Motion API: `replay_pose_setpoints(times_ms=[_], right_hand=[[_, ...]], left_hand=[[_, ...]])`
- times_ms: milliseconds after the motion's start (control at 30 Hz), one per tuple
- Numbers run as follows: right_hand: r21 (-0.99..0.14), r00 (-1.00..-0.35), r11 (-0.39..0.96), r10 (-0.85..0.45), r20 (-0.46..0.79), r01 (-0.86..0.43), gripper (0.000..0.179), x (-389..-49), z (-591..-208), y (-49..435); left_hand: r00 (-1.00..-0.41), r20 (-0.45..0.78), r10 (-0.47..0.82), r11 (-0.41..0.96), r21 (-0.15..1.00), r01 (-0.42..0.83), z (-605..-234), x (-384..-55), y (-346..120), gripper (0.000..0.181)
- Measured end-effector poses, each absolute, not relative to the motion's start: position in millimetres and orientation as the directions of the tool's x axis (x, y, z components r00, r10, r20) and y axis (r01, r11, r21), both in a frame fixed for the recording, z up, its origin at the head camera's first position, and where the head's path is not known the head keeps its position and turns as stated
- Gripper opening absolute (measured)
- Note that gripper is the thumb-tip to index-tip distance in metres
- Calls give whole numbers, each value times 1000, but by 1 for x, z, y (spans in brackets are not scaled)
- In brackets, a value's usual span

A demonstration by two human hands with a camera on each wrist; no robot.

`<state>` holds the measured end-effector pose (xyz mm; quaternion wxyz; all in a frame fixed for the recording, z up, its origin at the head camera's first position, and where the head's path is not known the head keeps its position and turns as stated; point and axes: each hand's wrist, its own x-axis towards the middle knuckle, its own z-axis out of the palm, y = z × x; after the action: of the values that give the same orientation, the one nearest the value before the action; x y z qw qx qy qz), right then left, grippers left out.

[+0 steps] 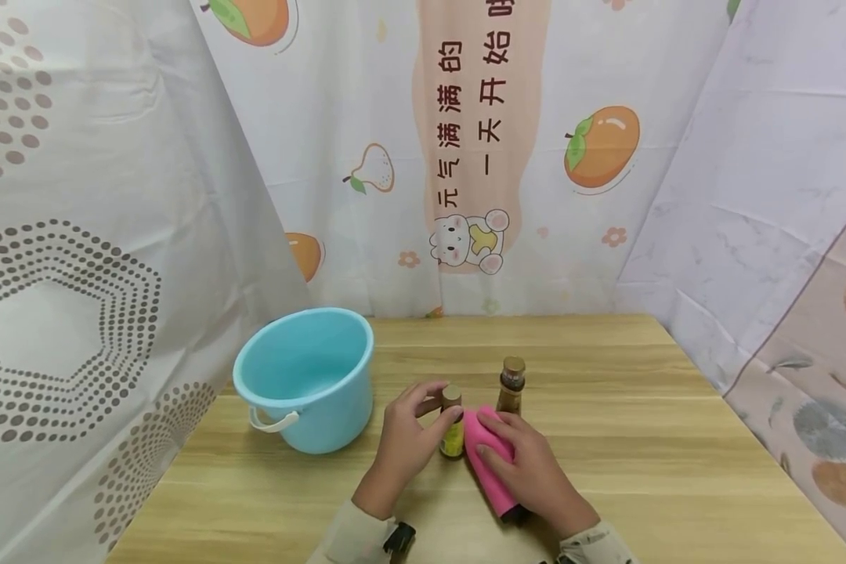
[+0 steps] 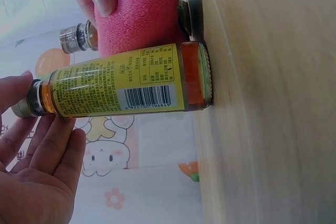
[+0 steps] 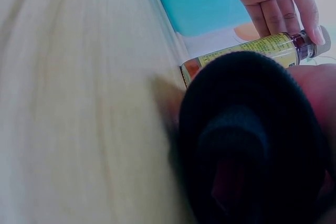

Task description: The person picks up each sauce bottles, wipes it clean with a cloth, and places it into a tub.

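A small glass bottle with a yellow label (image 2: 115, 85) and amber liquid stands upright on the table. My left hand (image 1: 409, 427) pinches it at the cap and neck, thumb on one side and fingers on the other. Just right of it, my right hand (image 1: 529, 462) grips a pink fuzzy roll (image 1: 489, 466) with a black end (image 3: 247, 124), which leans toward me. The roll touches or nearly touches the yellow-label bottle. A second bottle with a brownish cap (image 1: 512, 384) stands behind the roll, its lower part hidden by the roll and right hand.
A light blue bucket (image 1: 356, 399) with a white handle stands at the left of the wooden table (image 1: 627, 439). Patterned curtains (image 1: 366, 258) hang behind the table and along both sides.
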<state>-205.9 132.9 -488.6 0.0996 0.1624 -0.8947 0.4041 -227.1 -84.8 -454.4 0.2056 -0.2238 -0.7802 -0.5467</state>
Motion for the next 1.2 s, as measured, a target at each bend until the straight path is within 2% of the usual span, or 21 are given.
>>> replay_pose_setpoints(times_ms=[467,900,1200], right_hand=[[-672,-937,655,-215,274,-347,49,-206,-485,132],[-672,-938,657,-201,281,-342,48,-203,-488,129],[-666,-932,656,-190,310,-355,47,-205,-488,129]], left_hand=[[-828,549,112,320,769,553,-453,-228,-82,35],[-807,574,138,340,738,583,-457,-227,-85,36],[-814,567,123,335,749,572,-454,-227,-85,35]])
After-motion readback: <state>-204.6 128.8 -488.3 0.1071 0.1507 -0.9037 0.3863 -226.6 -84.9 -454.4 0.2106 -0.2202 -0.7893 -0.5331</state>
